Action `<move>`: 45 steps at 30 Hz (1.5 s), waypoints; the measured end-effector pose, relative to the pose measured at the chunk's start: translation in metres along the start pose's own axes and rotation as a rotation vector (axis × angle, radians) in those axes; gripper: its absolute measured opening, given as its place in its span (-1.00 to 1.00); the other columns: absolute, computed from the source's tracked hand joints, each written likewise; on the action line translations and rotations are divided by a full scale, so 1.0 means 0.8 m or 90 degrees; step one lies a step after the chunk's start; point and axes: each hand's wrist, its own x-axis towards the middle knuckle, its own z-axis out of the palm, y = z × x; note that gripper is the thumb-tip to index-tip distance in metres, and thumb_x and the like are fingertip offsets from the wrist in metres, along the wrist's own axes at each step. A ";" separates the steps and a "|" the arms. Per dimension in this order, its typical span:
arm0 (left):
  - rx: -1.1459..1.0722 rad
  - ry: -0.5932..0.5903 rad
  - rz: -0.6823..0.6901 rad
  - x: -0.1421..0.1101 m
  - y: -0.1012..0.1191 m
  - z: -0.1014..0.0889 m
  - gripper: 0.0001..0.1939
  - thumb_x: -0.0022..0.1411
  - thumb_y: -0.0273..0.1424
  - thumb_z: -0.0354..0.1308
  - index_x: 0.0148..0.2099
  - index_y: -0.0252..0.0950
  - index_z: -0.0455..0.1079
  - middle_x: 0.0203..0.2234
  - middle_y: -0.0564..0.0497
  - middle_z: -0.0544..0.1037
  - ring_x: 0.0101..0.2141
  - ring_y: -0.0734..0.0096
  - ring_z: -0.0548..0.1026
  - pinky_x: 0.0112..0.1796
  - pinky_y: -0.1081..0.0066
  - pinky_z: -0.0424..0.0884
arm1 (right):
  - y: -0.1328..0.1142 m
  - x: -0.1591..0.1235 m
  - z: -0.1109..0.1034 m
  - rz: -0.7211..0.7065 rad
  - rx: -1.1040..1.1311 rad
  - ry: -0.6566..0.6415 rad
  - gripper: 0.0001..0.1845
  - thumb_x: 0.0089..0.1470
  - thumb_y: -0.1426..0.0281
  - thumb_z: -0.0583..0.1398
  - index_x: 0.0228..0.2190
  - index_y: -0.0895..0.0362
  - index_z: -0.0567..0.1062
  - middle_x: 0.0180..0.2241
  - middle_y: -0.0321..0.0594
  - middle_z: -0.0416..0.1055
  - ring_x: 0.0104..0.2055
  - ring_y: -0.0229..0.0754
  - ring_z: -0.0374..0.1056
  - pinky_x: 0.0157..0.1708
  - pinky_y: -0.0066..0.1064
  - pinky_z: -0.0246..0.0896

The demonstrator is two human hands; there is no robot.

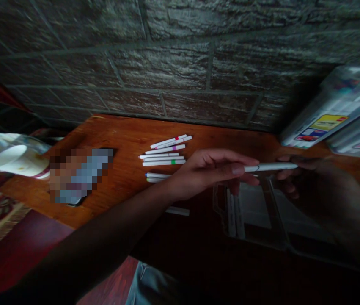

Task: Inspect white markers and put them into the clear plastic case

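At 3 o'clock in your view: a white pen (271,166), lying roughly level above the desk (129,127), its tapered end toward your right hand.
Left hand (203,171): reaches in from 7 o'clock; your grip is closed on the white pen, thumb and fingers pinching it near a dark ring.
Right hand (332,182): at the tapered end, in shadow and blurred; fingers bent, and you cannot tell whether this grip is closed on the pen or only beside it.
Banded pens (164,162): a loose fan of about six near the centre, at 9 o'clock from your left hand; red, purple and green bands show.
Paired pens (156,178): at 7 o'clock from the centre, just beyond your forearm, one with a blue end, one with a yellow-green end.
Single pen (180,211): at 6 o'clock, partly hidden by your forearm.
Open case (257,207): clear, below your hands at 4 o'clock, with at least two white pens (235,214) at its left side.
Upright cases (313,123): two, at 2 to 3 o'clock against the wall (180,67), with coloured labels.
Flat object (86,178): at 9 o'clock, pixelated, dark-edged.
White cup (21,161): at 9 o'clock, farther left, near the desk edge.
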 end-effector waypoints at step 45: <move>-0.004 0.123 -0.005 0.002 -0.004 0.001 -0.86 0.26 -0.37 0.43 -0.14 -0.29 0.70 -0.38 -0.07 0.74 -0.38 0.43 0.66 -0.33 0.50 0.52 | 0.011 -0.001 0.000 0.048 0.168 -0.075 -0.87 -0.01 0.30 0.33 -0.41 0.09 0.66 -0.61 -0.27 0.58 -0.69 -0.29 0.37 -0.69 -0.51 0.25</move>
